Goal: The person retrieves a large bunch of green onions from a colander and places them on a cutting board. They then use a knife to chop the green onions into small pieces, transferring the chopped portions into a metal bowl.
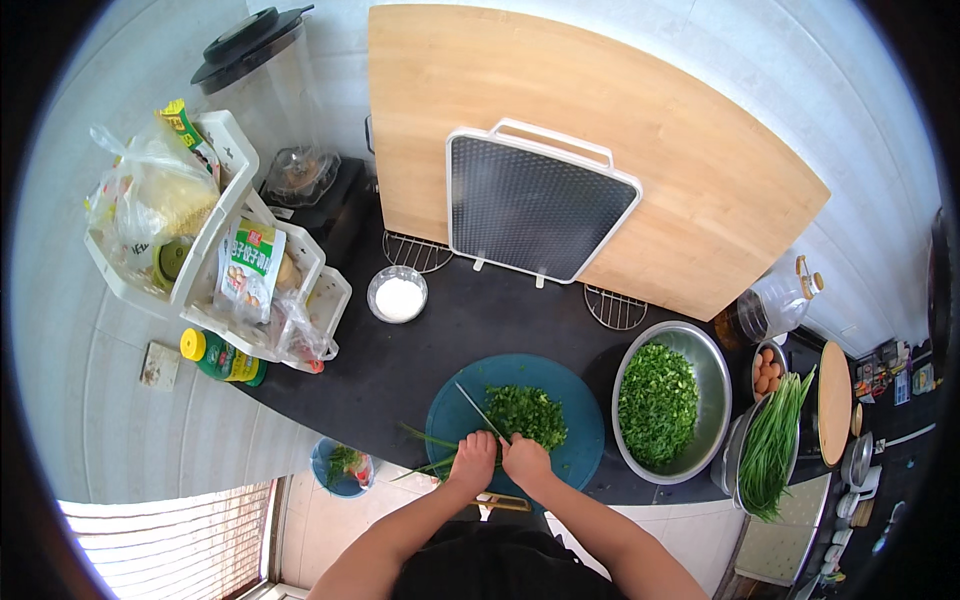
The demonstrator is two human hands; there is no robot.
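A round teal cutting board lies at the front of the dark counter. On its left side, my left hand is closed over a few long chive stalks, whose ends stick out past the board's left edge. My right hand grips a knife; the fingers hide its handle. The blade slants toward the far left, between the stalks and a heap of chopped chives. My two hands are close together near the board's front edge.
Right of the board stand a steel bowl of chopped greens, a container of whole chives and a bowl of eggs. Behind are a glass bowl of white powder and a large wooden board. A stacked white rack stands left.
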